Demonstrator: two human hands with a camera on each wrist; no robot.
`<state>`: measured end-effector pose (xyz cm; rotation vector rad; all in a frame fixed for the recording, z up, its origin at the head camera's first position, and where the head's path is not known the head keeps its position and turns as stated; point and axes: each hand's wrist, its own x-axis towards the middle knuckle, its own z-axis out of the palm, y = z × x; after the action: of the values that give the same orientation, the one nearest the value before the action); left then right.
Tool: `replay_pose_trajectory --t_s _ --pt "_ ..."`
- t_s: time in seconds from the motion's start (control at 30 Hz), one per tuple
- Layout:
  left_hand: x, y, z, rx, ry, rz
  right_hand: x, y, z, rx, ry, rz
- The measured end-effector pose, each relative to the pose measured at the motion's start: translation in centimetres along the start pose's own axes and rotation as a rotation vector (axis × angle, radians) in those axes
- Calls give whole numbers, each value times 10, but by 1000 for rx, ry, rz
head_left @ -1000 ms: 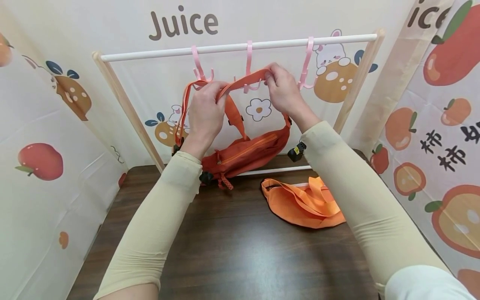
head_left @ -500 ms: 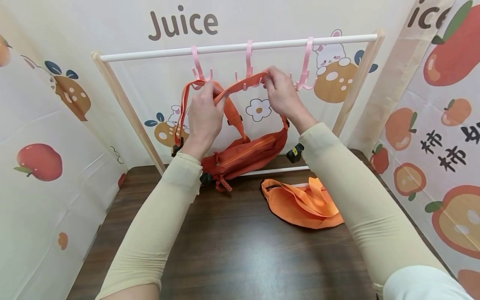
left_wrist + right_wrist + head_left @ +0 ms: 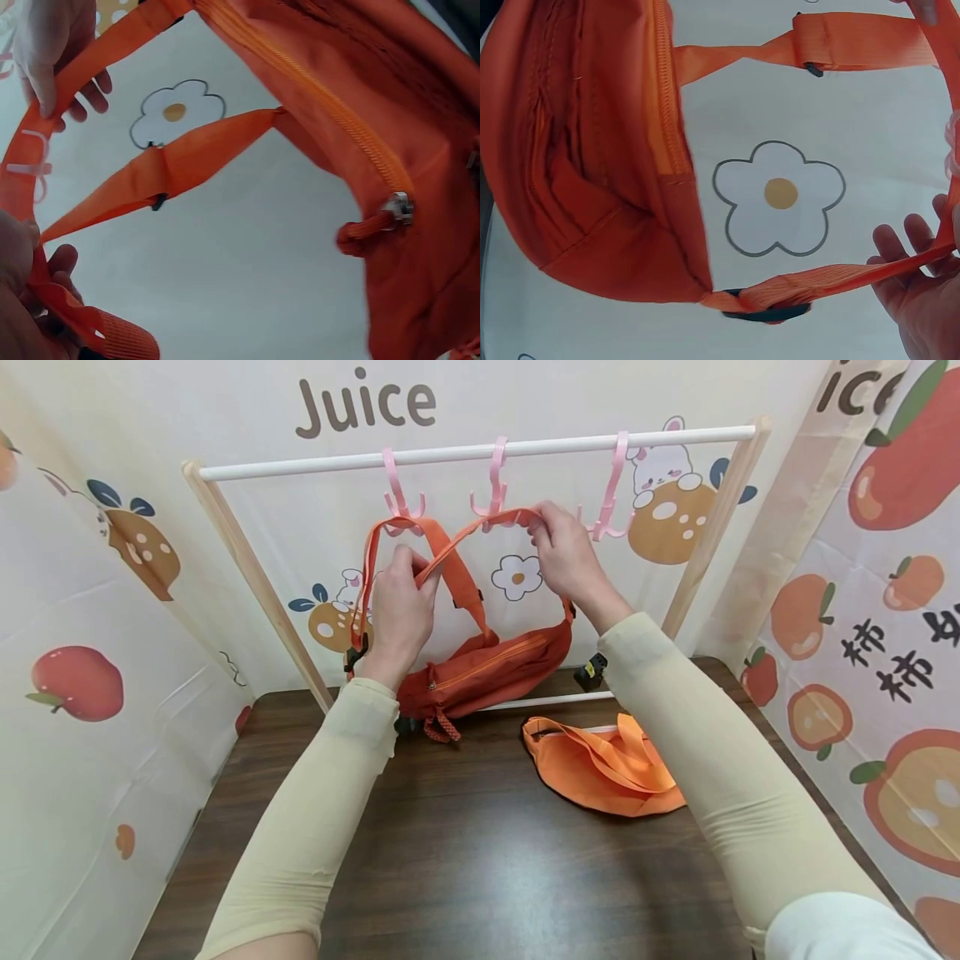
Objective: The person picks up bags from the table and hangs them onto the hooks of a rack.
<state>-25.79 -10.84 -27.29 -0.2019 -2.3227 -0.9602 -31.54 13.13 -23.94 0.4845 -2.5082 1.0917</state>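
A red-orange waist bag [image 3: 487, 668] hangs slightly tilted by its orange strap [image 3: 465, 581], its body low over the table's back. At the left, one loop of strap passes over the left pink hook [image 3: 397, 493]. My left hand [image 3: 402, 610] pinches the strap below that hook. With thumb and fingers, my right hand [image 3: 566, 552] grips the strap right of the middle pink hook [image 3: 497, 477]. Between both hands the strap runs across this hook's lower prongs. In the right wrist view, the bag's zipper [image 3: 664, 97] is closed.
A wooden-framed rack with a white bar [image 3: 300, 465] stands at the back. The right pink hook [image 3: 611, 493] hangs beyond my right hand. On the dark table [image 3: 480, 877] lies a lighter orange waist bag [image 3: 585, 777], partly behind my right forearm. Printed cloth walls surround the table.
My left hand has dropped down and left, away from the left hook. The strap between my hands has come down onto the middle hook's prongs. My right hand has lowered slightly.
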Motion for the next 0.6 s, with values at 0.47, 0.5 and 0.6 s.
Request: replay_pose_trajectory --t_s 0.47,0.5,0.6 --pt "-21 -25 10 -9 -38 -30 -13 18 7 32 14 -17" --pt "-22 -27 11 -4 -47 -32 -15 19 8 35 13 -15" --pt "-27 -30 13 6 -69 -37 -20 22 10 43 7 -4"
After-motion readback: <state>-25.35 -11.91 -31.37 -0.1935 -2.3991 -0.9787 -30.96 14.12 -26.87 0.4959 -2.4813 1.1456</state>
